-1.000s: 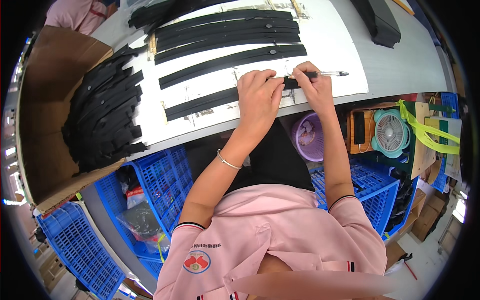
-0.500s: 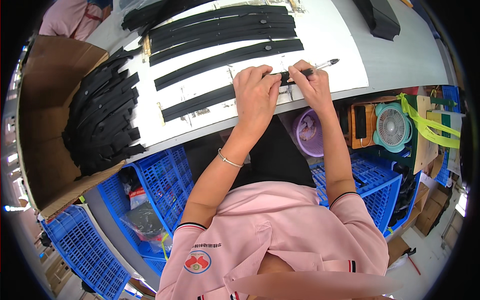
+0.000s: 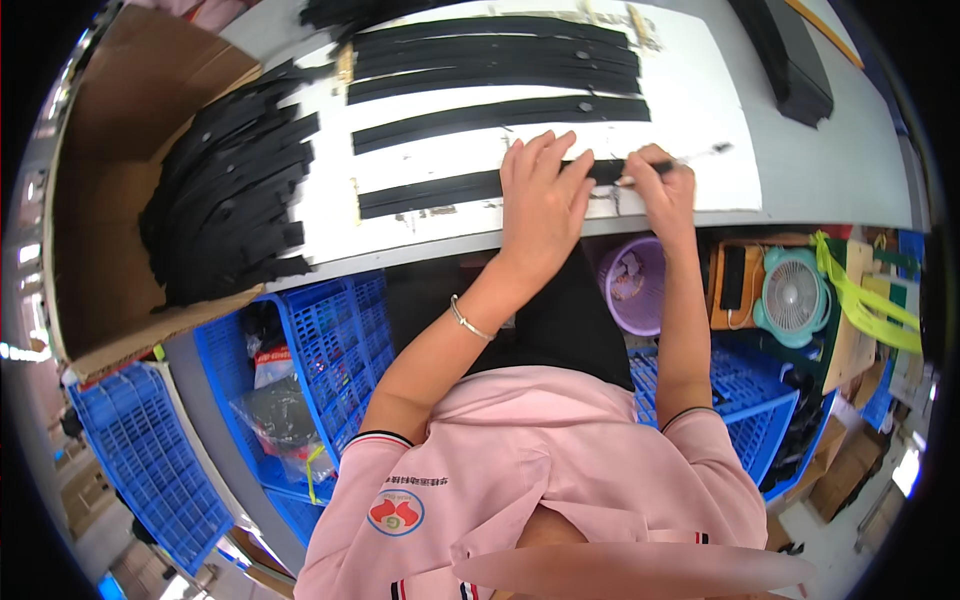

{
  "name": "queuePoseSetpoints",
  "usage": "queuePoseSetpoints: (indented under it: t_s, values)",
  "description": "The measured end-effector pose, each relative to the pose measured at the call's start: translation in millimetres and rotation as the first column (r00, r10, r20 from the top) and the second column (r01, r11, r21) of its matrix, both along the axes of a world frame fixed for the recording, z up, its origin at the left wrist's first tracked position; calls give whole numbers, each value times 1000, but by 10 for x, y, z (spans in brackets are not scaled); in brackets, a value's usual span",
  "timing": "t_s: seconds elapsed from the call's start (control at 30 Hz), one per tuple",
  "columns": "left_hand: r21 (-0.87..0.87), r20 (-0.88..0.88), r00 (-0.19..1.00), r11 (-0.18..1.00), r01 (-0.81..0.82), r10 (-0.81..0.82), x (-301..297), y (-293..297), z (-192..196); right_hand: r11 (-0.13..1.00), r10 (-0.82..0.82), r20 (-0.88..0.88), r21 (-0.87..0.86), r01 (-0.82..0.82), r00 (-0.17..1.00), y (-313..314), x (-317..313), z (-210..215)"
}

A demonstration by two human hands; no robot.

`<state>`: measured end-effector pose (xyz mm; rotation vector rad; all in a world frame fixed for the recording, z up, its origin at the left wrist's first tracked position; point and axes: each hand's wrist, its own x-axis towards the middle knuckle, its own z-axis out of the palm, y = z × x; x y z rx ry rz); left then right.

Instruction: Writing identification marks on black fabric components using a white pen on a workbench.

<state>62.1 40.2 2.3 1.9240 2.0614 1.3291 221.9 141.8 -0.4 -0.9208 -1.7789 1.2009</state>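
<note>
My left hand [image 3: 545, 205] rests with fingers stretched and spread over the nearest black fabric strip [image 3: 430, 191], which lies on a white sheet [image 3: 715, 120]. Just to its right, my right hand [image 3: 665, 205] is closed around a slim pen [image 3: 690, 157]. The pen's point is near the right part of that strip, and its clear end, slightly blurred, sticks out to the right. Whether the point touches the fabric or the sheet is hard to see. Farther back another black strip [image 3: 500, 122] lies parallel, with several more [image 3: 490, 68] beyond it.
At the left, a cardboard box [image 3: 95, 190] stands beside a heap of black strips [image 3: 225, 200]. A folded black piece [image 3: 785, 65] lies at the table's far right. Below the edge are blue crates [image 3: 340, 345], a purple bin [image 3: 635, 290] and a small teal fan [image 3: 793, 297].
My left hand has gone from bent fingers pinching near the pen to lying flatter and spread. The right hand keeps the pen, now a little apart from the left. The whole view has shifted slightly.
</note>
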Motion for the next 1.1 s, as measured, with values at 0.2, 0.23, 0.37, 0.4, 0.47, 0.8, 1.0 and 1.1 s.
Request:
queuePoseSetpoints:
  t_s: [0.2, 0.23, 0.37, 0.4, 0.47, 0.8, 1.0, 1.1]
  values:
    - [-191, -40, 999, 982, 3, -11, -247, -360, 38, 987, -163, -104, -24, 161, 981, -2, 102, -66]
    - [-214, -36, 997, 975, 52, -61, -291, -327, 13, 983, -186, -139, -19, 185, 973, -7, 91, -74]
    - [-229, -60, 995, 971, 68, -84, -592, 112, -33, 974, -219, -124, -85, 210, 968, -19, 44, -34]
    - [-227, -67, 994, 971, 74, -91, -681, 220, -44, 975, -214, -116, -86, 205, 970, -13, 41, -35]
    - [-238, -54, 992, 966, 100, -116, -802, 355, -40, 975, -216, -107, -85, 207, 971, -8, 31, -34]
    - [-106, -437, 841, 911, -400, 318, -2004, -627, 7, 970, -226, -60, -104, 219, 972, 11, 8, -19]
    - [-102, -519, 691, 766, -634, 503, -2900, -995, 111, 981, -182, -48, -70, 178, 982, -15, -28, 42]
    - [-52, -482, 714, 797, -601, 507, -2875, -957, 157, 979, -194, -58, -77, 190, 979, 0, -8, -12]
